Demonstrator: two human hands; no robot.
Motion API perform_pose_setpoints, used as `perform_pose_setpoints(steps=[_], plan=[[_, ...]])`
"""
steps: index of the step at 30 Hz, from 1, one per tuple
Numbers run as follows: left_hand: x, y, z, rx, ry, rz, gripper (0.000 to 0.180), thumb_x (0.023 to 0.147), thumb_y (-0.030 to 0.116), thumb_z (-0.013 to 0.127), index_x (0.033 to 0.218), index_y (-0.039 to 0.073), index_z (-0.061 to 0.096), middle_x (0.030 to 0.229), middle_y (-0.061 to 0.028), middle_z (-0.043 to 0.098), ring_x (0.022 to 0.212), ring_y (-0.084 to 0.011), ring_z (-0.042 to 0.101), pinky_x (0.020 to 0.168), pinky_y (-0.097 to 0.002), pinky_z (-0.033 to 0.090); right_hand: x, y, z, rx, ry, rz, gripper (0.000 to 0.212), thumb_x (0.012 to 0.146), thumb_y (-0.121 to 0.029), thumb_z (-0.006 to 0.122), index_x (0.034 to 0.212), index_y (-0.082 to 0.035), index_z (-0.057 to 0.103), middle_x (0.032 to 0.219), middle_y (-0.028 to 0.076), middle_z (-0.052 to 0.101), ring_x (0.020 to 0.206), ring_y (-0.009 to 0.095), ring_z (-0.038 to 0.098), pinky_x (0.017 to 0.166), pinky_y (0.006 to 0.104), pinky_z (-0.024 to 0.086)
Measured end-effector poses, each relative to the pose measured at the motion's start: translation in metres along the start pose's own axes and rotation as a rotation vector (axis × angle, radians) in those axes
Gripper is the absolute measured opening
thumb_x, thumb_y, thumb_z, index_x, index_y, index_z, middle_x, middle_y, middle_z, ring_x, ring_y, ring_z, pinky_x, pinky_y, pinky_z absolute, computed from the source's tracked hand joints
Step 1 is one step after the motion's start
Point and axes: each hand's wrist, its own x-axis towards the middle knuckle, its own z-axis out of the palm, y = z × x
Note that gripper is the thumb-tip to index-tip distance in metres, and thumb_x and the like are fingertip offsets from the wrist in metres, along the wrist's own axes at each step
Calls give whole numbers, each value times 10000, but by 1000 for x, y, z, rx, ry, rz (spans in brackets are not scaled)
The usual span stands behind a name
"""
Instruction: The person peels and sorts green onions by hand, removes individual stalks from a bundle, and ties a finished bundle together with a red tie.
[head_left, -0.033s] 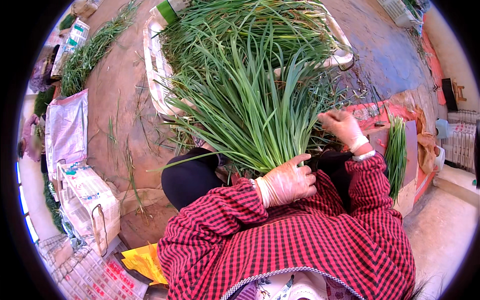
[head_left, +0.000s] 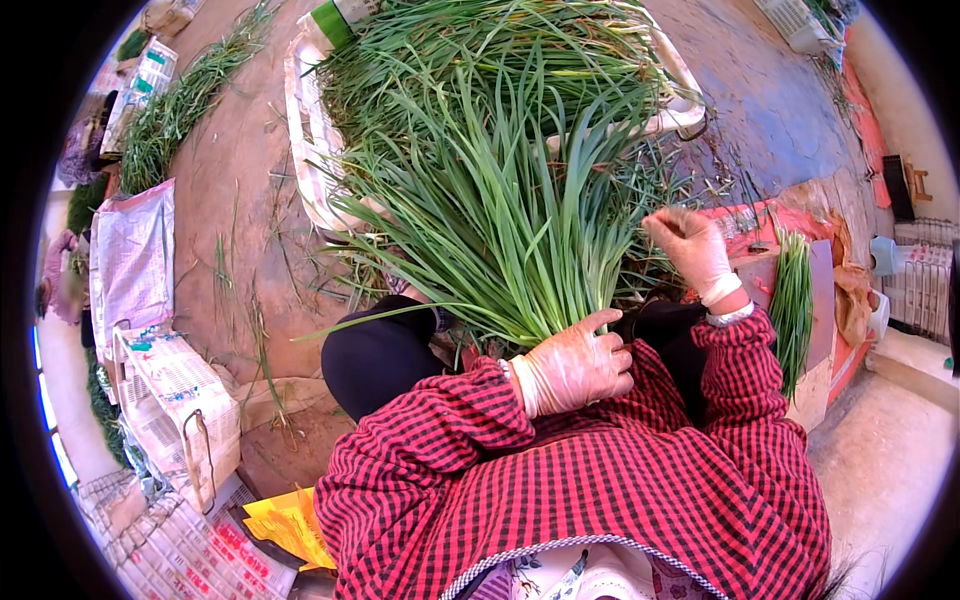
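My left hand (head_left: 580,372), in a thin clear glove, is closed round the base of a large bunch of garlic chives (head_left: 530,240). Their long flat green leaves fan out away from me, above my dark-trousered knees. To the right of the bunch, and apart from it, is my right hand (head_left: 690,250), also gloved. Its fingers are curled together; whether anything small is in them I cannot make out. A neat bundle of chives (head_left: 793,310) lies on a board (head_left: 822,300) at my right.
Beyond the bunch, a white plastic crate (head_left: 308,150) is heaped with loose chives. More greens (head_left: 185,110) lie on the brown floor at far left, near a white sack (head_left: 133,250) and a white crate (head_left: 175,385). A yellow packet (head_left: 290,527) is by my left side. Leaf scraps litter the floor.
My right hand has shifted slightly to the right, away from the bunch, and its fingers have curled in more. The left hand keeps its hold on the chives.
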Motion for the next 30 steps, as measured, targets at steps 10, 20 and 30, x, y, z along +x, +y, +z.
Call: perform_pose_setpoints(steps=[10, 20, 30], plan=[[-27, 58, -48, 4, -10, 70, 84, 734, 222, 587, 808, 188, 564, 821, 5, 507, 868, -170, 550, 907, -347, 479, 37, -116, 70, -321, -389, -397, 583, 759, -277, 719, 1288, -104, 545, 1264, 197, 582, 1228, 358, 534, 1074, 424, 399], [-36, 104, -87, 36, -242, 15, 117, 722, 218, 611, 832, 183, 625, 868, 5, 548, 919, -184, 560, 921, -359, 489, 23, -107, 74, 66, -709, -413, 210, 877, -190, 620, 1037, -107, 729, 834, 23, 705, 714, 89, 622, 609, 260, 505], [-15, 128, -100, 164, -556, -22, 113, 737, 212, 616, 839, 182, 655, 804, 14, 566, 856, -169, 582, 824, -326, 494, 49, -21, -53, -411, -115, -54, 279, 870, -165, 628, 1128, -101, 715, 1066, 131, 717, 937, 276, 693, 854, 370, 537]])
